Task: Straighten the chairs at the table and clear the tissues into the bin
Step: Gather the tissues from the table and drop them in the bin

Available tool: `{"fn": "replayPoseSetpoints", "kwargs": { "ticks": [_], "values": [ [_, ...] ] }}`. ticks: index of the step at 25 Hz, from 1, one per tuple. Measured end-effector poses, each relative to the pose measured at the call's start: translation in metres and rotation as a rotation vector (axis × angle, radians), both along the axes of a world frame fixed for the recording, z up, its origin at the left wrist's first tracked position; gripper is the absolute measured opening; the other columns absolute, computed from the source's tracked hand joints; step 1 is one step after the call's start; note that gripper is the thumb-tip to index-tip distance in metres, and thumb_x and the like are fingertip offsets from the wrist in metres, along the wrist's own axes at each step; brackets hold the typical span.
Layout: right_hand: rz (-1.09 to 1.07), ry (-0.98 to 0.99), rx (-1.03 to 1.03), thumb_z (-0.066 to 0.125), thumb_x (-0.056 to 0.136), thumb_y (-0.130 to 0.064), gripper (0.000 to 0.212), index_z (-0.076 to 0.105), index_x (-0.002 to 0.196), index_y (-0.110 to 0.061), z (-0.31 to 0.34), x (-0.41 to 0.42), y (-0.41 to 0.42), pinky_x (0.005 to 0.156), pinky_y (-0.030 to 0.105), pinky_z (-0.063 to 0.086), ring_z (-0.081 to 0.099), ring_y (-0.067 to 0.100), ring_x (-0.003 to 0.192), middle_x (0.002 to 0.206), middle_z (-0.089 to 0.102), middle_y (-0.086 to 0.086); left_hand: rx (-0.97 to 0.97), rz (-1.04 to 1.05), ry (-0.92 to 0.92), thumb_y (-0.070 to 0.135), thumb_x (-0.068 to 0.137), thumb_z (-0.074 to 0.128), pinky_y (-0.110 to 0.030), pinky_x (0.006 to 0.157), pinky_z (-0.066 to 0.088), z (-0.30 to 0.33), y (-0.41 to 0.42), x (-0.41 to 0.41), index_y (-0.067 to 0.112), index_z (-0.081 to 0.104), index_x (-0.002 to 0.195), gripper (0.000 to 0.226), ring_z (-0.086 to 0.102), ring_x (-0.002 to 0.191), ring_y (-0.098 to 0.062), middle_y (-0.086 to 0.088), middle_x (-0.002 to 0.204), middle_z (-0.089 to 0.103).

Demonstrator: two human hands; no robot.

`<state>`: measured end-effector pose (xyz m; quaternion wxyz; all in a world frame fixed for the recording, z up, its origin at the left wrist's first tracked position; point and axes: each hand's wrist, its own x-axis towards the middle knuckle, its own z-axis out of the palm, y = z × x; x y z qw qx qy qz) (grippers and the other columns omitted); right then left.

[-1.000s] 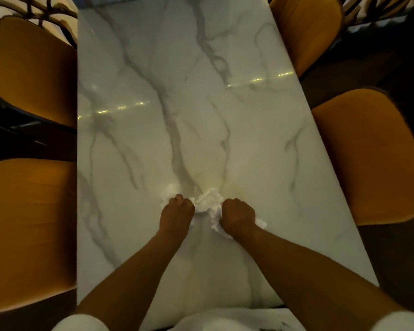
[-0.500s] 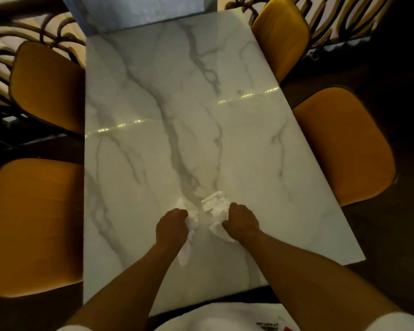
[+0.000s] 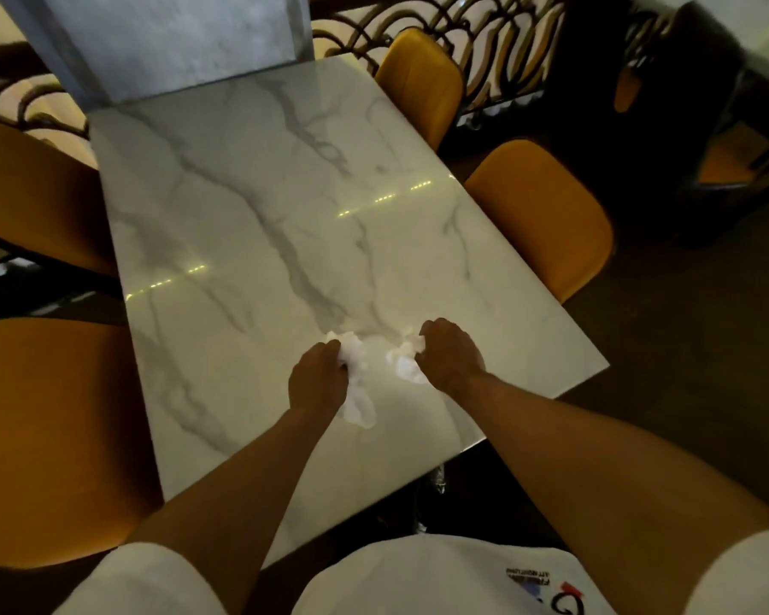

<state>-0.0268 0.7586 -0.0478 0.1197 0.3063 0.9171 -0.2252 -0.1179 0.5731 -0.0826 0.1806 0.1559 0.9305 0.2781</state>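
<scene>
Over the near half of the white marble table [image 3: 249, 224], my left hand [image 3: 316, 379] is closed on a crumpled white tissue [image 3: 357, 383] whose tail hangs down past my wrist. My right hand [image 3: 451, 355] grips a second white tissue [image 3: 404, 364], bunched at its left side. The two hands are a short way apart. Orange chairs stand along both long sides: near left [image 3: 50, 441], far left [image 3: 32, 193], near right [image 3: 542, 215], far right [image 3: 420, 82]. No bin is in view.
A grey marble-look pillar [image 3: 174, 42] stands at the table's far end. A patterned metal railing [image 3: 498, 51] runs behind the far chairs. Dark furniture [image 3: 684, 126] fills the upper right. Dark floor lies to the right of the table.
Both hands have lifted off the table with a tissue each and moved apart. The view has pulled back and swung right, showing more of the room.
</scene>
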Motion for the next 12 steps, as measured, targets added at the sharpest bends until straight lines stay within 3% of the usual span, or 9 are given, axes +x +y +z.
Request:
{"fn": "replayPoseSetpoints", "kwargs": {
  "ticks": [5,8,12],
  "values": [
    [-0.067,0.054,0.039,0.052,0.097,-0.018,0.035,0.054,0.132,-0.016,0.012,0.039,0.005,0.087,0.039,0.052,0.064,0.037,0.106,0.117,0.065,0.012,-0.056,-0.18,0.133,0.011,0.092,0.055,-0.034,0.072,0.04,0.01,0.029,0.014,0.004,0.061,0.091,0.009,0.063,0.093,-0.034,-0.014,0.096,0.067],
    [-0.13,0.045,0.062,0.045,0.103,-0.02,0.044,0.043,0.147,-0.022,0.013,0.068,0.021,0.091,0.04,0.049,0.06,0.037,0.113,0.128,0.057,0.014,0.009,-0.248,0.189,0.008,0.091,0.061,-0.037,0.076,0.042,0.02,0.057,0.032,0.0,0.063,0.091,0.008,0.063,0.091,-0.036,-0.018,0.092,0.067],
    [-0.236,0.076,0.026,0.043,0.105,-0.015,0.036,0.053,0.139,-0.02,0.01,0.109,0.048,0.092,0.039,0.048,0.058,0.035,0.117,0.136,0.048,0.01,0.008,-0.347,0.223,0.01,0.092,0.064,-0.04,0.082,0.044,0.024,0.098,0.059,-0.003,0.065,0.103,0.017,0.061,0.096,-0.039,-0.023,0.097,0.065]
  ]
}}
